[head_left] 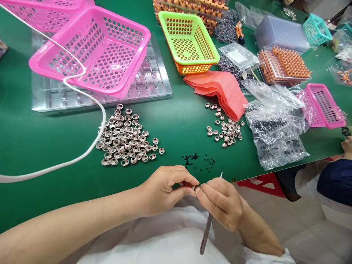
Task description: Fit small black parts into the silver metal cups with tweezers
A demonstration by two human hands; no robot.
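Observation:
My left hand (167, 189) pinches a small metal ring-shaped part (195, 187) between thumb and index finger, close to the table's front edge. The fingertips of my right hand (222, 203) meet the same part from the other side. Closed in that right hand are grey metal tweezers (206, 234), their thin tip upward and their wide end pointing down toward my lap. Fingers cover most of the small part. Just beyond my hands lie tiny black discs (195, 156). A big pile of silvery rings (123, 137) is at the left, a smaller pile of rings (229, 132) at the right.
A pink basket (121, 86) sits on a clear plastic tray (156, 80), with a white cable (95, 143) crossing in front. Behind are a green basket (189, 60), red cloth (220, 90) and plastic bags (277, 143). A co-worker's hand (347, 145) shows at far right.

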